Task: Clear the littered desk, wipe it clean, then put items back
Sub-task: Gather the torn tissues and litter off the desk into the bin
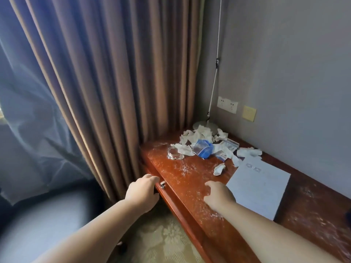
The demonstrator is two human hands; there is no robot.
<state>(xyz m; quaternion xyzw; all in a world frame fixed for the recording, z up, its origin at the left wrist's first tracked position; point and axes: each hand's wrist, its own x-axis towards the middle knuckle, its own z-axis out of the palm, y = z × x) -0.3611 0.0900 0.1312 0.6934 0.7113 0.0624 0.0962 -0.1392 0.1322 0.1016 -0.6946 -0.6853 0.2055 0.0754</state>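
A reddish wooden desk (191, 179) with white smears runs along the wall. Crumpled white tissues (197, 135), a blue plastic bag (204, 149), small clear zip bags (230, 145) and a glass ashtray (175, 154) lie piled at its far corner. A white sheet of paper (260, 186) lies nearer. My left hand (143, 190) curls round the front edge of the desk drawer, next to its metal handle (162, 185). On the desktop, just left of the paper, rests my right hand (218, 194), fingers loosely bent and holding nothing.
Brown curtains (106, 76) and a sheer curtain (28, 114) hang left of the desk. A lamp base (205, 125) with a thin white stem stands in the corner, wall sockets (227, 104) beside it. A grey chair seat (43, 221) sits at lower left on patterned carpet.
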